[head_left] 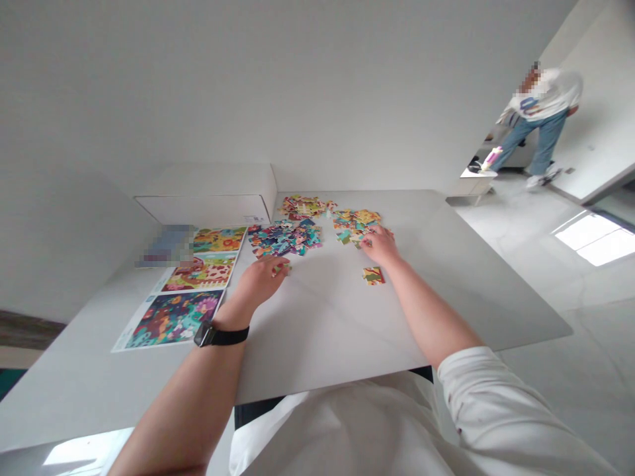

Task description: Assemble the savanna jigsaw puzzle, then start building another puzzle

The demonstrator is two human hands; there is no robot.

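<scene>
The jigsaw pieces (284, 238) lie in three loose heaps on a pale worktop (322, 337): a blue-toned heap in the middle, a yellow-green one behind it and an orange-toned one to its right. No joined-up picture shows anywhere, and nearly all the pieces look unassembled. Left of the middle heap lie three printed picture sheets (171, 319). Just in front of that heap, the left hand (260, 283), a black watch (218, 335) on its wrist, has its fingers (278, 266) curled together over a small piece (282, 270) – clamped or not, I cannot tell. The right hand (380, 244) rests at the edge of the orange-toned heap, its fingers slightly apart, with a lone piece (373, 275) just in front. Behind the middle heap and to its left sits a white box (206, 198); far to its right, a person (540, 112) in jeans stands on the pale floor (520, 264).
</scene>
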